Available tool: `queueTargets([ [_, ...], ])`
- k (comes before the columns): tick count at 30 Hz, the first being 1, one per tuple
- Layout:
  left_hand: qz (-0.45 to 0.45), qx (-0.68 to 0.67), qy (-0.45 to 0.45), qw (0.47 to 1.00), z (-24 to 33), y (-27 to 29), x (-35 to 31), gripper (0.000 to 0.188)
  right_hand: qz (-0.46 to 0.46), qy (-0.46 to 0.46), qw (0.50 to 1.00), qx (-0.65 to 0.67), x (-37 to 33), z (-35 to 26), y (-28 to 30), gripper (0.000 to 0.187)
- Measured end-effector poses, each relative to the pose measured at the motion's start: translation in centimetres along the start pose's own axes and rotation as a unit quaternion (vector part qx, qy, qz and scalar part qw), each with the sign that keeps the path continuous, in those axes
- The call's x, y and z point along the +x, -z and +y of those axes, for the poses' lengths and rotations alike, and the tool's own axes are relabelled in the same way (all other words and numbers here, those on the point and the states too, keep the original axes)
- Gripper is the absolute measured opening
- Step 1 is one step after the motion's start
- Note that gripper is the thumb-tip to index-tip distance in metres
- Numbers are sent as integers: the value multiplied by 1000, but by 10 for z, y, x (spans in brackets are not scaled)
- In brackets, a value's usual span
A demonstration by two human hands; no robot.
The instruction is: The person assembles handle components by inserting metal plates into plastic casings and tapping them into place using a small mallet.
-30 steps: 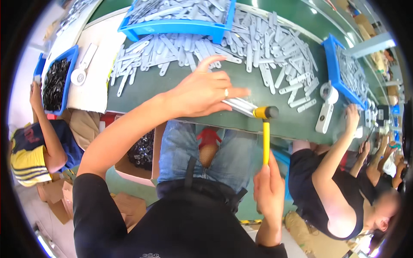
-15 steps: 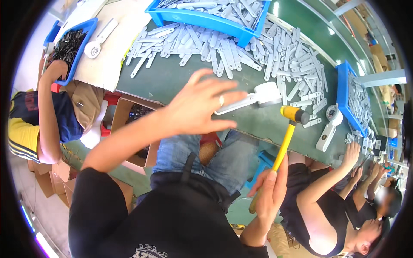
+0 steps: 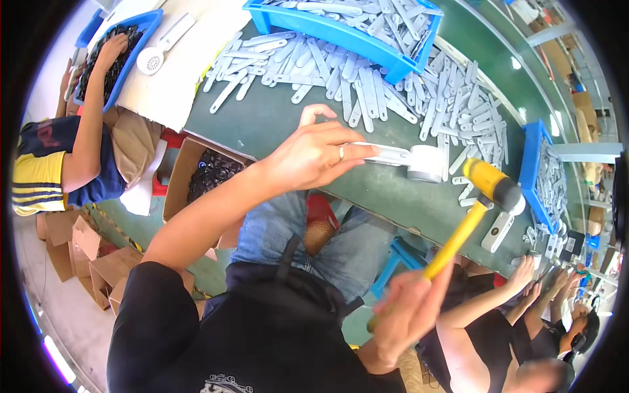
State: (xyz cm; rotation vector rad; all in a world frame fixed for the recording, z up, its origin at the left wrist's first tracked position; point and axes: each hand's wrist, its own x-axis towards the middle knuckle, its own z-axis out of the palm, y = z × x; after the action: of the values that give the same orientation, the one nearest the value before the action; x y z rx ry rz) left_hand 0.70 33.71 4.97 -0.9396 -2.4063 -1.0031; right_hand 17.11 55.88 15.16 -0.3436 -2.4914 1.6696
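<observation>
Green workbench (image 3: 262, 121) fills the middle of my remote view, its far side carrying the large blue bin (image 3: 327, 33), from which I place everything; a cream board (image 3: 177, 85) lies left of that bin, bearing a white piece with a perforated round head (image 3: 151, 61); other people are at work well to the bin's left and right; on the floor, far to its lower left, stand open cartons (image 3: 72, 245); the large bin is heaped with grey strips (image 3: 386, 16), and a pile of loose strips (image 3: 367, 98) spreads in front of it and to its right; right of it, a smaller blue bin (image 3: 528, 177) holds more of them; well to its left, a blue tub (image 3: 135, 57) is full of black parts (image 3: 131, 36), with a co-worker's hand (image 3: 111, 49) in it; below the bench edge, to the bin's lower left, a cardboard box (image 3: 175, 187) holds dark parts too; nearer me than the large bin, the round-headed piece (image 3: 424, 162) lies on the bench; I see my left hand (image 3: 321, 154) with fingers at its handle end, though whether they clamp it I cannot tell; my right hand (image 3: 409, 308), farther below the bin, is wrapped round the handle of the yellow hammer (image 3: 457, 236), whose head hangs just right of the round-headed piece, apart from it.
</observation>
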Motion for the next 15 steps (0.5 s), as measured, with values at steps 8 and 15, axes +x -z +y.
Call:
queueTargets([
  [8,-3,-4,18,1000,0,0,0,43,-26,-63,998,-13,11,-18,-4,60],
  [15,-7,-10,27,1000,-5,0,-5,45,-70,-1,993,-93,5,-26,7,60],
])
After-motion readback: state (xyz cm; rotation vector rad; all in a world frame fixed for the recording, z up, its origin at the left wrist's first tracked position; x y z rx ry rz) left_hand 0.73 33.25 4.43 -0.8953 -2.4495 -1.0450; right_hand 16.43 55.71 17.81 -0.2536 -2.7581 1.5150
